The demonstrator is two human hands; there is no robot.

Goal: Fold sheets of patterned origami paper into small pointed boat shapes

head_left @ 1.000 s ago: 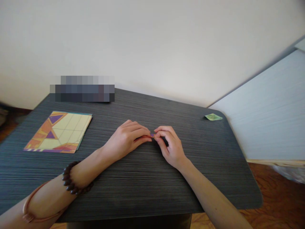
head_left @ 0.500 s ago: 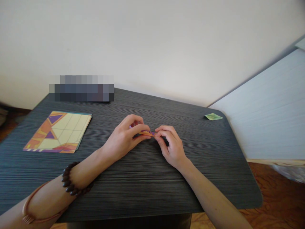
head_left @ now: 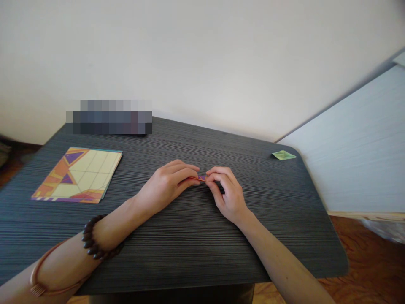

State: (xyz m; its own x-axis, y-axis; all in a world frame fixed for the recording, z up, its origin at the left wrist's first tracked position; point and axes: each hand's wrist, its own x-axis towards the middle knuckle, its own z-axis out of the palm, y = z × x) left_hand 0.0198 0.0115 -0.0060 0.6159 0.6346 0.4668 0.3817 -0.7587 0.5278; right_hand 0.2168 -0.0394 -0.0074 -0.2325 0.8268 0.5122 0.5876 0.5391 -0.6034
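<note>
So the left hand [head_left: 167, 185] is flat again, pinching the small folded orange-and-purple paper [head_left: 201, 178] with the right hand [head_left: 228, 192], crease looks pressed.

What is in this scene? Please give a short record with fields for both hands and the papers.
held thing: small folded paper, orange and purple
left hand: left hand pinches its left end; bead bracelet on wrist
right hand: right hand pinches its right end
left of table: stack of patterned sheets
far right corner: green folded paper on the dark table
</note>
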